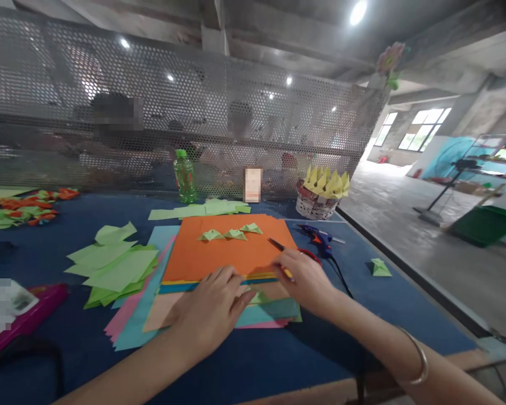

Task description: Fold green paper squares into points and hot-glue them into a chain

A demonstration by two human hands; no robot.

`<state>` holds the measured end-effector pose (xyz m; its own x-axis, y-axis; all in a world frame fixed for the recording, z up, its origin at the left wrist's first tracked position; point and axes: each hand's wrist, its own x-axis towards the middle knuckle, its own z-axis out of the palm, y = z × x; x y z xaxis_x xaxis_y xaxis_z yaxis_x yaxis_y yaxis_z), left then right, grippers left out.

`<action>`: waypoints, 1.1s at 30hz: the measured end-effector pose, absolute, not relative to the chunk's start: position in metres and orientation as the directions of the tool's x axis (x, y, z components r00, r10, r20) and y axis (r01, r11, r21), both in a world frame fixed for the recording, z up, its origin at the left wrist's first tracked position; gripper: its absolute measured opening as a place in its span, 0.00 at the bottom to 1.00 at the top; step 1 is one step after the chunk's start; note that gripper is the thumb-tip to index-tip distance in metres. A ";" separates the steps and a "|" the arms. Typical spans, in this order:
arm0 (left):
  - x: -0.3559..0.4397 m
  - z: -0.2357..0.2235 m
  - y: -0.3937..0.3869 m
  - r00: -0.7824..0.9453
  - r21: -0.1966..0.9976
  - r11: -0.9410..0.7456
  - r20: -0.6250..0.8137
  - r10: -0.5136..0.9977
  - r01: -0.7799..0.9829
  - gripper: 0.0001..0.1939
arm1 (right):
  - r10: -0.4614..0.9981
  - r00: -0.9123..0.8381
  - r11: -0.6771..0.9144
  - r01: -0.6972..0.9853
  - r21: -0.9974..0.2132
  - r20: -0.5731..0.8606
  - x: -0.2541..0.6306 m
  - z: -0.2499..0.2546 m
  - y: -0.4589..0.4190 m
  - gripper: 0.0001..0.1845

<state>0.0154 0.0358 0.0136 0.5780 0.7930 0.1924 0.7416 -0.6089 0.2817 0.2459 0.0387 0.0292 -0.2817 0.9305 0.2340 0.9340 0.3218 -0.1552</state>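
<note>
My left hand (pixel 217 306) rests on the front of a stack of coloured paper (pixel 231 256), orange sheet uppermost, thumb apart from the bent fingers. Beside that thumb lies a light green folded paper piece (pixel 258 295), partly hidden. At the stack's right edge my right hand (pixel 306 281) is closed over a pair of scissors (pixel 277 244) with red handles; its fingers partly cover them, and the dark blades point away to the left. Three green folded paper pieces (pixel 235 234) sit in a row on the orange sheet.
Green paper pieces (pixel 120 267) lie left, paper strips (pixel 202 209) behind. A green bottle (pixel 185 177) and a basket (pixel 316 203) with yellow folded points stand near the perforated screen (pixel 160 112). A blue glue gun (pixel 322 242) with its cord and another folded piece (pixel 380 268) are right.
</note>
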 end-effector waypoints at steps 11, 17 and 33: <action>0.020 0.006 0.054 0.577 0.448 -0.547 0.081 0.813 0.707 0.10 | 0.891 0.455 -0.454 0.888 -0.070 -0.002 0.372 0.041 0.104 0.17; 0.022 0.001 0.053 0.528 0.570 -0.454 0.042 0.848 0.684 0.11 | 0.870 0.492 -0.492 0.861 -0.127 -0.034 0.364 0.024 0.117 0.18; 0.002 0.023 0.063 0.414 0.840 -0.170 -0.071 0.908 0.516 0.12 | 0.894 0.430 -0.390 0.605 -0.694 -0.128 0.363 0.014 0.114 0.18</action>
